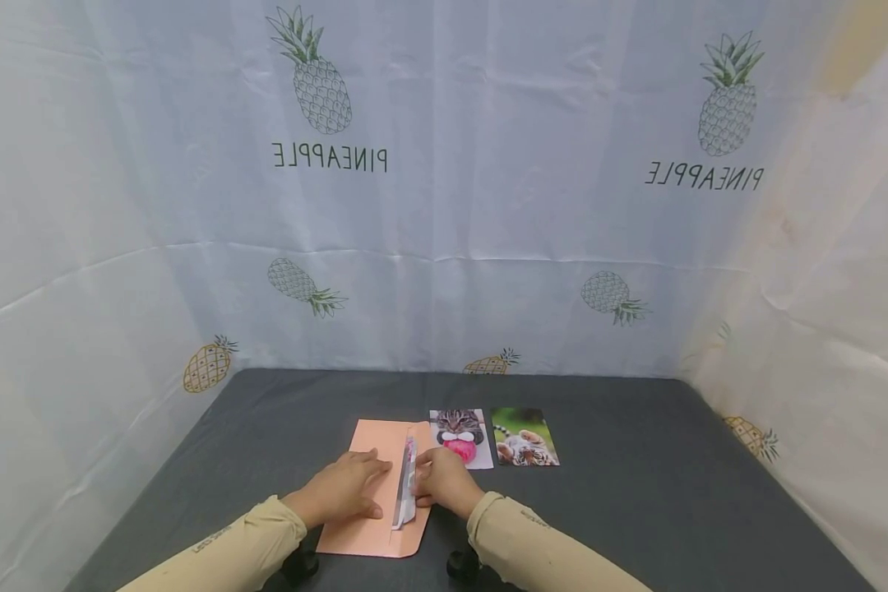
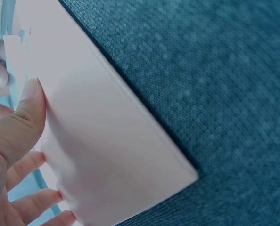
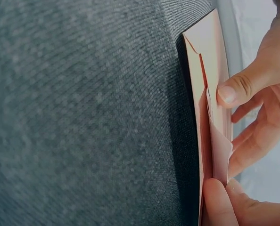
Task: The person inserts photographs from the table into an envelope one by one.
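Left fingers spread, right fingers pinching

Envelope under fingers: paper, smooth, matt. Cat photo, tiger photo, beyond fingers: smooth printed paper. Tabletop around fingers: ribbed matt cloth. Curtain, far beyond: creased cloth.

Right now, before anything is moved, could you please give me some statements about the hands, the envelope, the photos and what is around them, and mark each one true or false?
1. The left hand touches the envelope. True.
2. In the head view, the cat photo lies left of the tiger photo. True.
3. The right hand touches the tiger photo. False: it pinches the paper at the envelope.
4. The envelope lies on a bright white surface. False: the table under it is dark.
5. The curtain shows pineapples. True.
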Demonstrator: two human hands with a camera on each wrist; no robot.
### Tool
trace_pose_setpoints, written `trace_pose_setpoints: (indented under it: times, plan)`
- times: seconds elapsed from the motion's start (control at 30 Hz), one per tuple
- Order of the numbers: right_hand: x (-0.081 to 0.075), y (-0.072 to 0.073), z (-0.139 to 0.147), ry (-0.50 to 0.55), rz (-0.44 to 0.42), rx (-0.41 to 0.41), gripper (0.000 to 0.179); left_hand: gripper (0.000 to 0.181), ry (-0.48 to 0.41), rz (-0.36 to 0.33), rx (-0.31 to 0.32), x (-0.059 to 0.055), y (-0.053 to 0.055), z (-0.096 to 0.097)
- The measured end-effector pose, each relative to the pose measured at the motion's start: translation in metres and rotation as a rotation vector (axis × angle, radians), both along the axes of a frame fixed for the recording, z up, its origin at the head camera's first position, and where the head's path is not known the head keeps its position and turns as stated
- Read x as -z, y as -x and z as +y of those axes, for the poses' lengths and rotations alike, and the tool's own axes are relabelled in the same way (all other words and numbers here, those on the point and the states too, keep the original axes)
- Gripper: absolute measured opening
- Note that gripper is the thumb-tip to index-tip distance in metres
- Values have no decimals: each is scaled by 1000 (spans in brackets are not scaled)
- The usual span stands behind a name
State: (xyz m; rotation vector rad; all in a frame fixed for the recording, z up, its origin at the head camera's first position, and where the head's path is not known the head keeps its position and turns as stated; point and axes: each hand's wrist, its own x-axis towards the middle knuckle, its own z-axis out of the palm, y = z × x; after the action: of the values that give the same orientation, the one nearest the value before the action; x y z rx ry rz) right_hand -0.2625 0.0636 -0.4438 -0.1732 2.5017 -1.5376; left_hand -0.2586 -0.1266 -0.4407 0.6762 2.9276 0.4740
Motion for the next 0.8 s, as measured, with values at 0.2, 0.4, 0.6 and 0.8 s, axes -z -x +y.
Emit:
trace_pose_setpoints:
  times: [0.2,0.4,0.6,0.8]
  plan:
    - [-3,1,0,-27,-9,-16,35,65,2,-1,2,-1,0,1]
    - [-4,2,-4,-82,-22,7,36,65,7,-11,-9,-2,0,1]
    - [-4,2,-5,-105,-20,2,36,65,4,-13,-10,-1,0,1]
    - [-6,0,-3,-86,-24,-24,38,65,6,-20,-20,-2,0,1]
